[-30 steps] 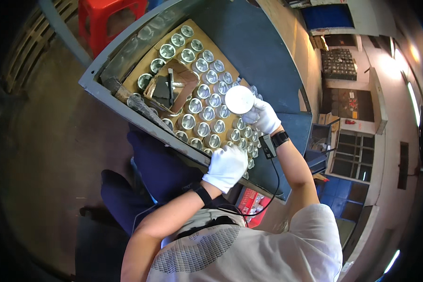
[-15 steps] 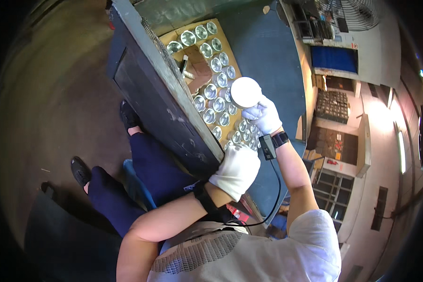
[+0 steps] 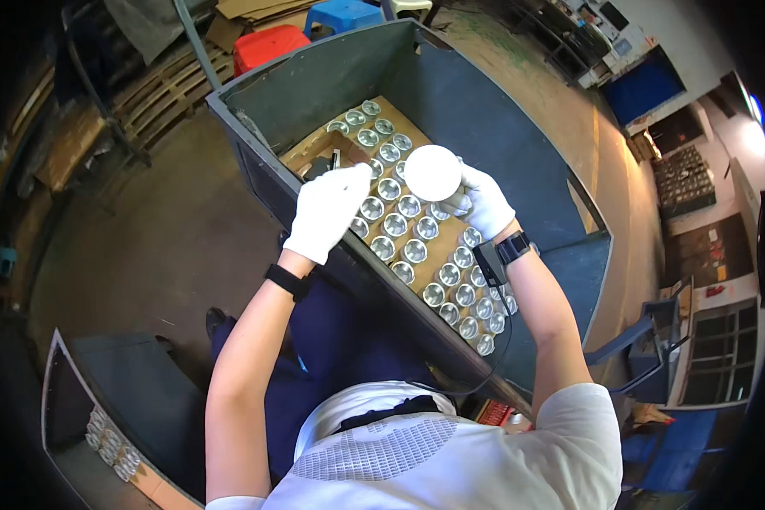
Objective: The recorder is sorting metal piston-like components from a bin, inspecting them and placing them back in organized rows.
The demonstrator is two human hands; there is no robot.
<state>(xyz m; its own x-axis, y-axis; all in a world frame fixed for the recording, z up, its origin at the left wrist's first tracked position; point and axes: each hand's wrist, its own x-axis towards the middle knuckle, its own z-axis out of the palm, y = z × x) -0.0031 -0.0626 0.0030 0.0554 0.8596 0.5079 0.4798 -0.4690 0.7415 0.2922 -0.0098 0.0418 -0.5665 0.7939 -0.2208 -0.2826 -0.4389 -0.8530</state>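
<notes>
Holding one round white disc (image 3: 433,172) above the tray, the right hand (image 3: 484,201) grips it; the left hand (image 3: 325,211) hovers loosely curled, empty, over some thirty metal cups (image 3: 414,251) on one brown cardboard sheet (image 3: 438,248).

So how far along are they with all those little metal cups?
Rows of metal cups already stand on the cardboard sheet in the grey bin. The right hand holds a white round piece; the left hand reaches over the rows. A bare patch remains at the far end.
</notes>
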